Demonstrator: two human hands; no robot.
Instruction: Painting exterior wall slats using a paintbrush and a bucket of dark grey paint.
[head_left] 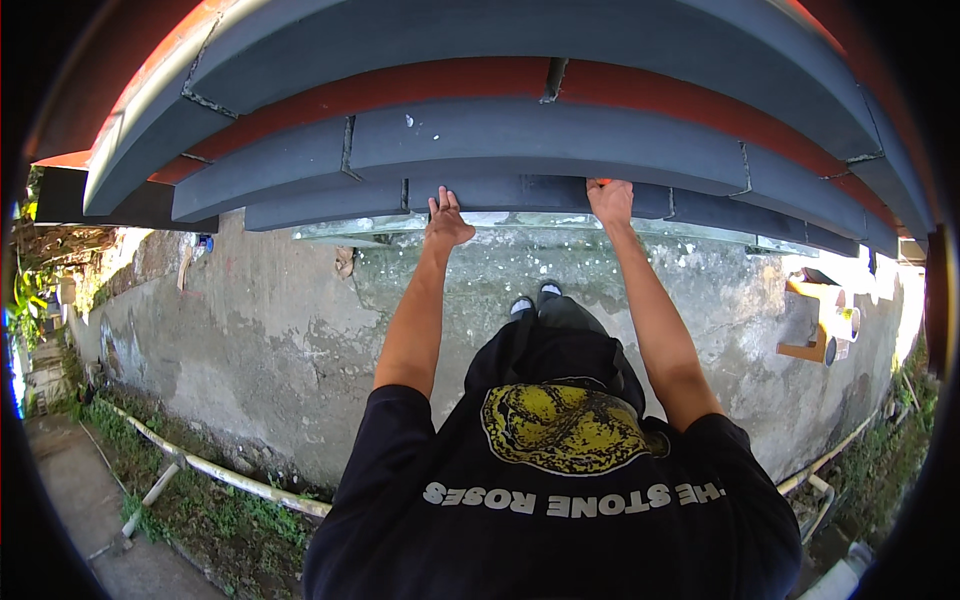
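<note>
In front of me runs a wall of stepped blue-grey painted blocks (545,140) with red bands (440,85) between the rows and dark joints. My left hand (448,222) rests its outstretched fingers on the lowest grey row (520,193), and nothing is in its grasp. To the right, my right hand (610,204) is closed at the same row, under the overhanging row. A bit of a small orange object (599,181) shows at its fingers; the rest is hidden, so its kind is unclear.
Below is a stained concrete floor (270,320), with my shoes (535,297) close to the wall's foot. At right lies a brown cardboard piece (808,350) by several containers. A pale pipe (230,475) borders weeds behind on the left. A dry leaf-like scrap (345,262) lies left.
</note>
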